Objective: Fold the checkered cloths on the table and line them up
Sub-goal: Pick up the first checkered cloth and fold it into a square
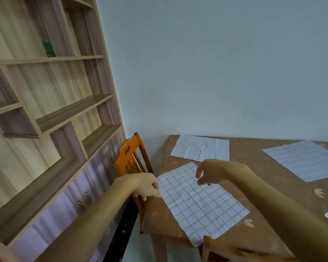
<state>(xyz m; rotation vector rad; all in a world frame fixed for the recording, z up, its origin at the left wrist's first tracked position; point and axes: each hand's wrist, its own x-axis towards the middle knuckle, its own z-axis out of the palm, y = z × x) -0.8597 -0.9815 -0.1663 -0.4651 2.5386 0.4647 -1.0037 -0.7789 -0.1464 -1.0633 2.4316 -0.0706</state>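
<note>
The left hand (147, 188) meets the checkered cloth (199, 203) at its edge, hold unclear; just beyond, the right hand (206, 172) hovers slack and empty, seemingly poised to fold.

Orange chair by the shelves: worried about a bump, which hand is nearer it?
Left. The left hand is by the chair's back; the right hand hangs over the near cloth, farther off.

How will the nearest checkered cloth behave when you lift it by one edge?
Probably floppy: the cloth lies thin and flat on the table, creased, with one corner seemingly drooping over the near edge. Likely light, since it looks like one thin layer. Pushed, it may bunch up rather than move as one piece, given those soft creases.
</note>
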